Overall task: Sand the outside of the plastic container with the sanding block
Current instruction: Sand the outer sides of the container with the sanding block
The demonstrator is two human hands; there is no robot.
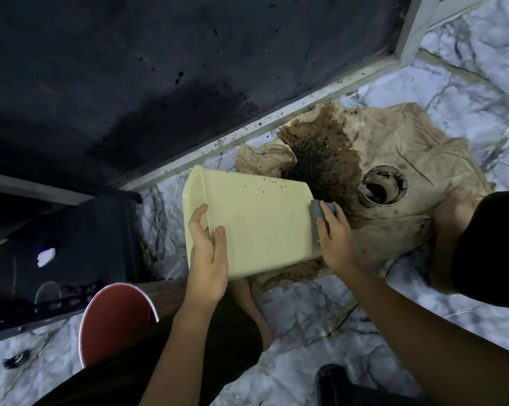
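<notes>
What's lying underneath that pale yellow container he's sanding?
Under the plastic container lies a stained tan cloth spread on the marble floor, and a bare foot shows below its near edge. What is directly beneath the container is hidden.

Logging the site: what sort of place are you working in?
Probably a home floor used as a makeshift painting spot: marble-patterned floor, stained cloth with a dirty cup, and the left hand steadying the plastic container.

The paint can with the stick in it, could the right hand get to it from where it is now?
Probably yes. The paint can stands open on the stained cloth, just beyond the right hand, nothing between them. But that hand holds the sanding block against the container.
</notes>
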